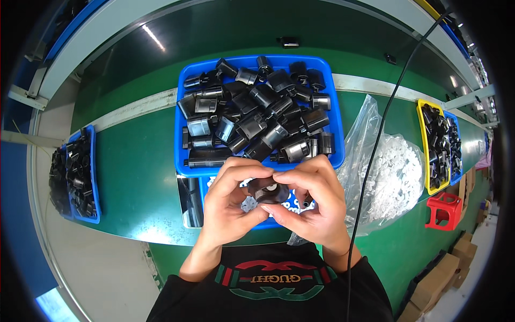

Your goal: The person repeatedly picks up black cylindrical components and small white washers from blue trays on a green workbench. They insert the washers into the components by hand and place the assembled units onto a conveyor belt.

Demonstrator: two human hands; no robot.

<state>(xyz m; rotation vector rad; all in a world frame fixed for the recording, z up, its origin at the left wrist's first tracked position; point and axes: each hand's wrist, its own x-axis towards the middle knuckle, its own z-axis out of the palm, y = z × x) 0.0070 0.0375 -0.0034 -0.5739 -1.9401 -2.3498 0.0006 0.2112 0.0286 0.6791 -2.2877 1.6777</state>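
My left hand (232, 201) and my right hand (316, 201) meet at the middle of the view and together grip one small black plastic part (266, 191), with a white piece showing in its opening. Fingertips of both hands press on its top. Just beyond the hands stands a blue tray (338, 134) piled with several black plastic parts (257, 115). Under the hands lies a smaller blue tray (206, 188) with small white rings, mostly hidden by my fingers.
A clear bag of white rings (394, 177) lies to the right. A yellow tray (424, 145) of black parts and a red block (444, 210) stand at far right, a blue tray (91, 172) of black parts at left. A black cable (375, 139) crosses the green belt (139, 177).
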